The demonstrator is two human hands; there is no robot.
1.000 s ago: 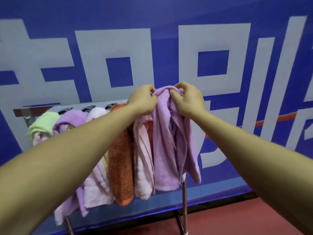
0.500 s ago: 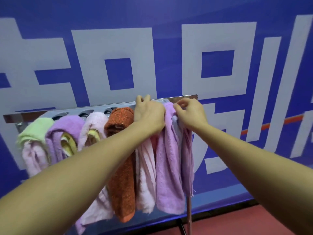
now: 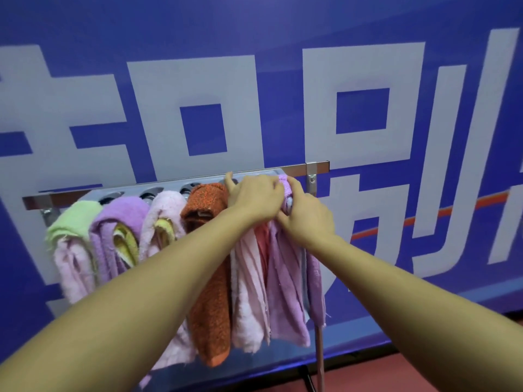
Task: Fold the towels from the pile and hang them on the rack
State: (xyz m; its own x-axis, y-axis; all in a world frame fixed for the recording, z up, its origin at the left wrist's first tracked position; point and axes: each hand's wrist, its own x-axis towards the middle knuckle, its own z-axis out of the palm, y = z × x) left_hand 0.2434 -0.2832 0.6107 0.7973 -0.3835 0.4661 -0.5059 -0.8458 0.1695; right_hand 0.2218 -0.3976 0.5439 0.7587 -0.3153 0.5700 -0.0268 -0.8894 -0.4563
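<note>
Biggest thing here is the blue wall banner with huge pale grey lettering point(image 3: 254, 38), and right in front of it the metal towel rack with a grey slotted top point(image 3: 317, 165). It's pretty packed: light green terry towel point(image 3: 73, 219) on the far left, then others, then a rust-orange terry towel point(image 3: 209, 292) and a pale pink towel point(image 3: 249, 292) squashed together.

The one that matters is the folded lilac terry towel point(image 3: 285, 292), draped at the right end of the rack, touching the pink one. The pile isn't in shot, so no idea how many are left.

The left hand point(image 3: 254, 196) has its fingers curled over the top fold, with one finger sticking up. The right hand point(image 3: 307, 219) is pinching that same fold from the other side. So both are gripping the lilac terry towel at the rail.

What could go wrong, imo: it's the last slot before the bar's end, so an uneven drape could slide off once it's let go. Tugging it straight might also drag the pink neighbour loose, since they're jammed together.
</note>
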